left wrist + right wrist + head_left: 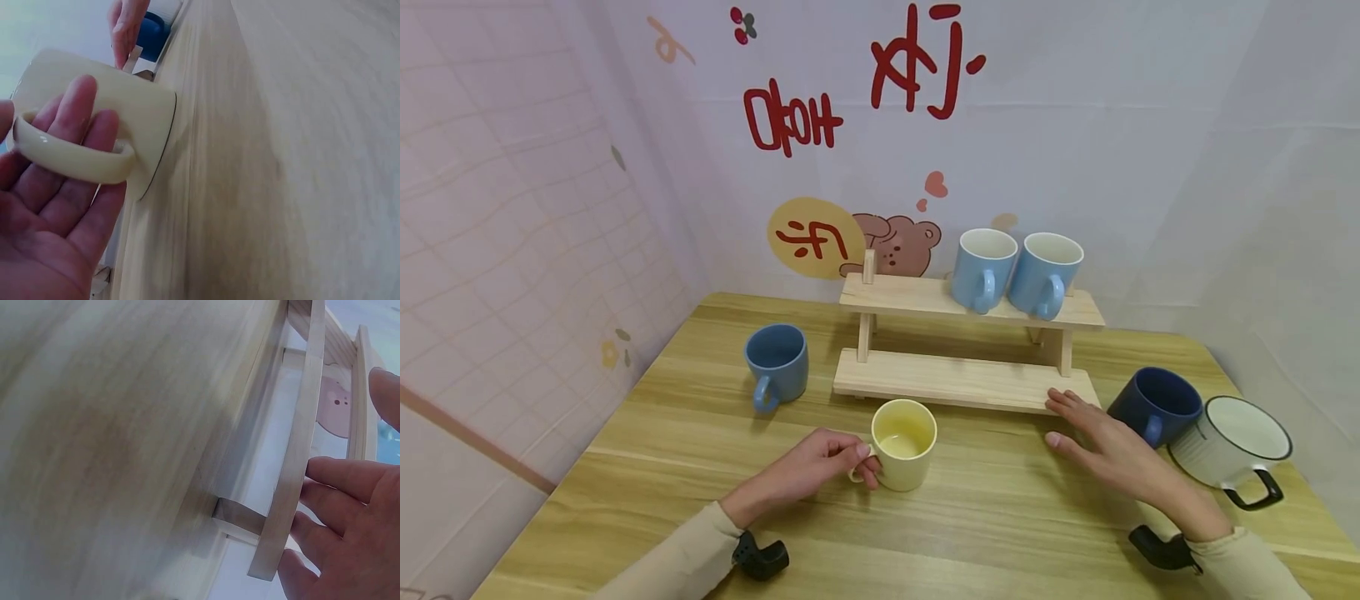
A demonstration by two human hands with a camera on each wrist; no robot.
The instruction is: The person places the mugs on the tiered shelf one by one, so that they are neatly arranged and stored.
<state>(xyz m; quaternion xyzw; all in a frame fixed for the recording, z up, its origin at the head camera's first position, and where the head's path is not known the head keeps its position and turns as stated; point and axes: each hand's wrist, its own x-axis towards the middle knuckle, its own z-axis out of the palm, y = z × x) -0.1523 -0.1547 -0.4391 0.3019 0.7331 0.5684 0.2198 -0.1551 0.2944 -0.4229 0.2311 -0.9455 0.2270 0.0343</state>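
Observation:
A pale yellow mug point(904, 446) stands upright on the table in front of the wooden rack. My left hand point(823, 462) holds its handle point(69, 153), fingers passed through the loop and thumb on top. At the right end of the rack's lower shelf point(955, 379), my right hand point(1105, 442) reaches in with fingers spread and nearly straight. In the right wrist view its fingertips point(300, 522) lie right at the shelf's front edge. Two light blue mugs point(985, 267) sit side by side on the upper shelf point(902, 292), handles toward me.
A mid-blue mug point(778, 367) stands left of the rack. Right of it, beside my right forearm, are a navy mug point(1157, 408) and a white mug point(1221, 450) with a black rim and handle. Behind the table hangs a printed cloth point(1112, 150).

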